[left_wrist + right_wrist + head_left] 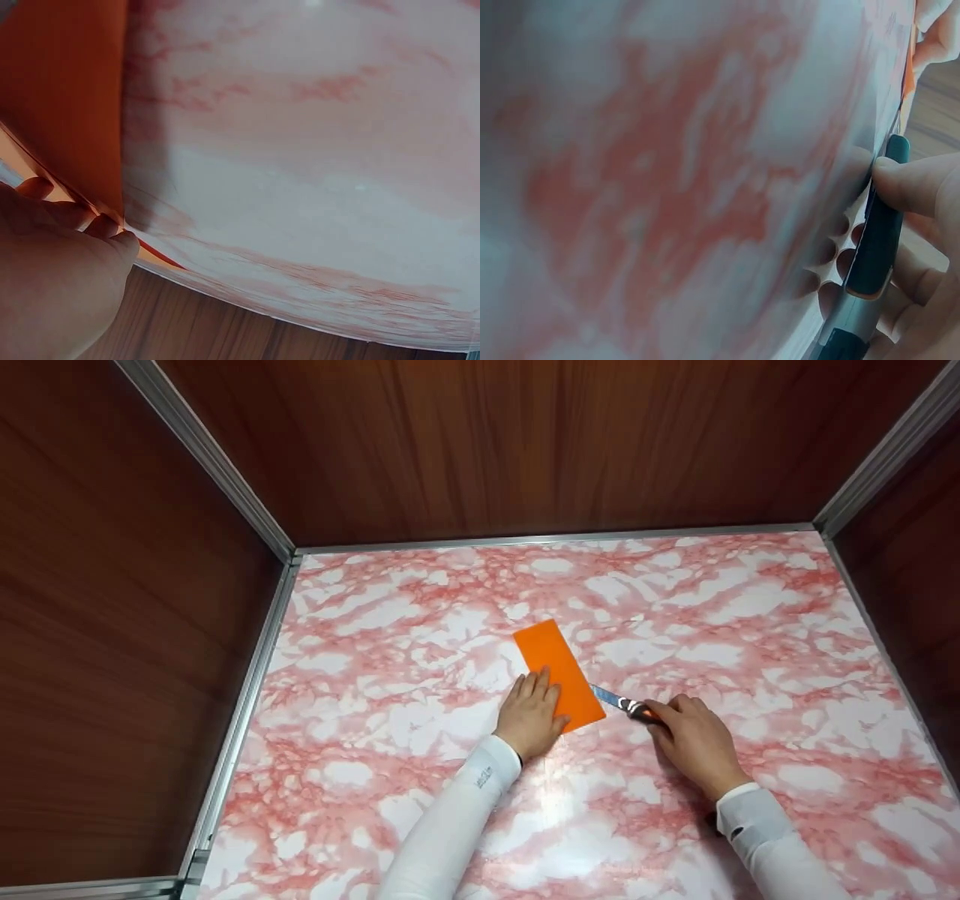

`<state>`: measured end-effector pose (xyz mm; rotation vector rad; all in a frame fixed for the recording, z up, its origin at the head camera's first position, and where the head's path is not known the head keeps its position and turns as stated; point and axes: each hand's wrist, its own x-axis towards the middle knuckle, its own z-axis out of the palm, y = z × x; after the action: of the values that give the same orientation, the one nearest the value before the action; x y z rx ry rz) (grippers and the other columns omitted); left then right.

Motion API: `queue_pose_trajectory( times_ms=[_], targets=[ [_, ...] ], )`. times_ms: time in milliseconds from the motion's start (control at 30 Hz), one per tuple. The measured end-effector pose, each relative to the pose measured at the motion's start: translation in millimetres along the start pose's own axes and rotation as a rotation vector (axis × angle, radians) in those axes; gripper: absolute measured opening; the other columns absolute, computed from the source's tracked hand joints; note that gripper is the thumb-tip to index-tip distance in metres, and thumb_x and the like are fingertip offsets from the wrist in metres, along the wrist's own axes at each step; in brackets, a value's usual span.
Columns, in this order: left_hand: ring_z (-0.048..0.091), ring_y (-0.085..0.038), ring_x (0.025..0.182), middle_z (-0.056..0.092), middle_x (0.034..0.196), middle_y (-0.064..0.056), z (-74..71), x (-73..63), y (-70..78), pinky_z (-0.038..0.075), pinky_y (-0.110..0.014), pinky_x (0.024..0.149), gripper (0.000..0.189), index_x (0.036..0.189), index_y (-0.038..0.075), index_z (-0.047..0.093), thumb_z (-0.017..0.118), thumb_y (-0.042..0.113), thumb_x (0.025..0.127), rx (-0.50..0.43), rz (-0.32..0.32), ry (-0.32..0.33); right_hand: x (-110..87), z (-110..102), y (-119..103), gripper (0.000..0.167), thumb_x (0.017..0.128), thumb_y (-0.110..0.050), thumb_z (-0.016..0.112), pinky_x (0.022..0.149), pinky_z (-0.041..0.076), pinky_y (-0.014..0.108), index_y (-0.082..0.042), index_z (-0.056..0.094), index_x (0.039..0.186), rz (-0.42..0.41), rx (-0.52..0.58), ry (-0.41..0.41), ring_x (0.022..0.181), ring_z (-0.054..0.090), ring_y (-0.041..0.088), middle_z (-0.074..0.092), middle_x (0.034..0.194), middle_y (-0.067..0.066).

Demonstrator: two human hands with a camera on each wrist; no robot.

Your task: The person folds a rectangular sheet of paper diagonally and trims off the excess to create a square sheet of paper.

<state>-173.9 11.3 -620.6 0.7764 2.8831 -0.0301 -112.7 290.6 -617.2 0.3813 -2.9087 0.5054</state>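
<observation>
An orange sheet of paper point(568, 679), which looks folded, lies slanted near the middle of the table. My left hand point(529, 716) rests on its lower left part with fingers spread, pressing it down. In the left wrist view, the paper point(64, 90) shows layers along its edge beside the fingertips point(105, 225). My right hand point(694, 742) grips a knife point(645, 712) by its dark handle. The blade point(606, 695) points left, its tip right at the paper's right edge. In the right wrist view, the thumb presses along the handle point(881, 232) and the other fingers curl beneath.
The table point(360, 720) has a red and white marbled top. Dark wood-look panels point(525, 450) with metal edging stand at the back, left and right.
</observation>
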Motion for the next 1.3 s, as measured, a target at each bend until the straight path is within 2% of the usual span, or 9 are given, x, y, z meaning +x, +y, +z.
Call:
queue_pose_trajectory(
  times_ms=[200, 433, 733, 967, 1133, 1300],
  targets=[
    [0.017, -0.029, 0.145, 0.015, 0.160, -0.012, -0.8, -1.6, -1.1, 0.010, -0.043, 0.116, 0.065, 0.152, 0.016, 0.033, 0.038, 0.055, 0.100, -0.018, 0.010, 0.011, -0.6, 0.6, -0.2, 0.044, 0.085, -0.019, 0.075, 0.064, 0.039, 0.041, -0.011, 0.065, 0.126, -0.009, 0.008, 0.003, 0.078, 0.048, 0.023, 0.051, 0.089, 0.001],
    [0.019, -0.028, 0.145, 0.018, 0.160, -0.011, -3.1, -4.5, -4.7, 0.012, -0.043, 0.116, 0.063, 0.150, 0.016, 0.037, 0.040, 0.054, 0.100, -0.025, 0.052, 0.028, 0.9, 0.8, -7.0, 0.043, 0.085, -0.019, 0.075, 0.068, 0.042, 0.043, -0.012, 0.065, 0.126, -0.029, 0.019, -0.019, 0.083, 0.050, 0.025, 0.051, 0.090, 0.002],
    [0.013, -0.025, 0.146, 0.015, 0.161, -0.006, -1.5, -6.7, -6.4, 0.006, -0.040, 0.117, 0.064, 0.153, 0.017, 0.030, 0.038, 0.053, 0.101, -0.057, 0.099, -0.005, 5.6, 4.8, -16.9, 0.041, 0.085, -0.019, 0.074, 0.066, 0.042, 0.041, -0.011, 0.066, 0.125, -0.086, 0.012, -0.004, 0.080, 0.049, 0.025, 0.051, 0.089, 0.003],
    [0.014, -0.026, 0.146, 0.015, 0.161, -0.006, -1.5, -8.7, -7.2, 0.008, -0.041, 0.117, 0.072, 0.157, 0.013, 0.014, 0.035, 0.054, 0.101, 0.005, 0.132, 0.002, 9.3, 8.6, -22.4, 0.043, 0.086, -0.021, 0.074, 0.069, 0.043, 0.042, -0.013, 0.065, 0.127, -0.086, 0.025, -0.026, 0.081, 0.050, 0.025, 0.052, 0.090, 0.002],
    [0.012, -0.027, 0.146, 0.013, 0.161, -0.007, -0.7, -8.5, -7.3, 0.008, -0.042, 0.117, 0.072, 0.157, 0.010, 0.015, 0.031, 0.054, 0.102, 0.053, 0.145, -0.008, 12.0, 9.3, -24.2, 0.043, 0.085, -0.020, 0.075, 0.070, 0.043, 0.043, -0.012, 0.065, 0.126, -0.091, 0.025, -0.020, 0.081, 0.050, 0.026, 0.052, 0.090, 0.003],
    [0.011, -0.026, 0.147, 0.011, 0.162, -0.007, -0.1, -8.4, -7.5, 0.008, -0.041, 0.117, 0.071, 0.157, 0.010, 0.015, 0.029, 0.054, 0.102, 0.061, 0.143, -0.018, 13.5, 9.7, -23.2, 0.043, 0.084, -0.019, 0.075, 0.069, 0.044, 0.044, -0.012, 0.066, 0.125, -0.090, 0.023, -0.013, 0.080, 0.050, 0.026, 0.053, 0.089, 0.004]
  ],
)
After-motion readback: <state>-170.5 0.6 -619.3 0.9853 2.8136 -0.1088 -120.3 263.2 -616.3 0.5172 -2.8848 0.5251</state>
